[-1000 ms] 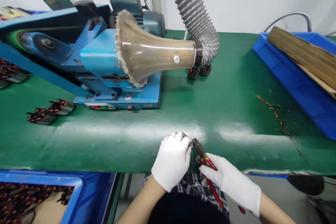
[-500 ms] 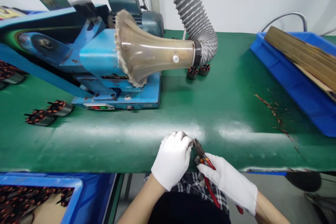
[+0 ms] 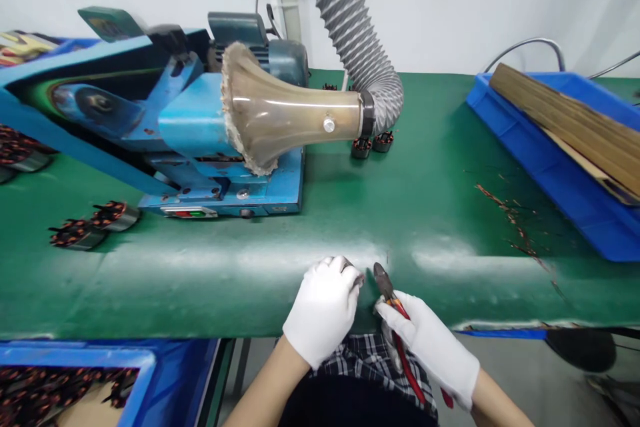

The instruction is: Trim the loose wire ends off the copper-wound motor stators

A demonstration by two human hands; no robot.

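Note:
My left hand (image 3: 324,305), in a white glove, is closed above the front part of the green bench. Its fingers curl round something small and dark that they almost wholly hide, so I cannot make out what it is. In my gloved right hand (image 3: 429,345) is a pair of red-handled diagonal cutters (image 3: 391,295). The cutters' dark jaws point up and away from me and look closed. A small gap separates the jaws from the fingertips of my left hand.
A blue belt-driven machine (image 3: 193,120) with a grey hose (image 3: 350,20) stands at the back left. Copper-wound motor stators (image 3: 79,233) sit left of it. Copper wire scraps (image 3: 515,220) lie near a blue tray (image 3: 555,177). A blue crate (image 3: 145,380) holds several wound parts.
The cutters have drawn a little to the right, away from my left hand, and their jaws have come together. My left hand keeps its grip. The whole view has shifted slightly.

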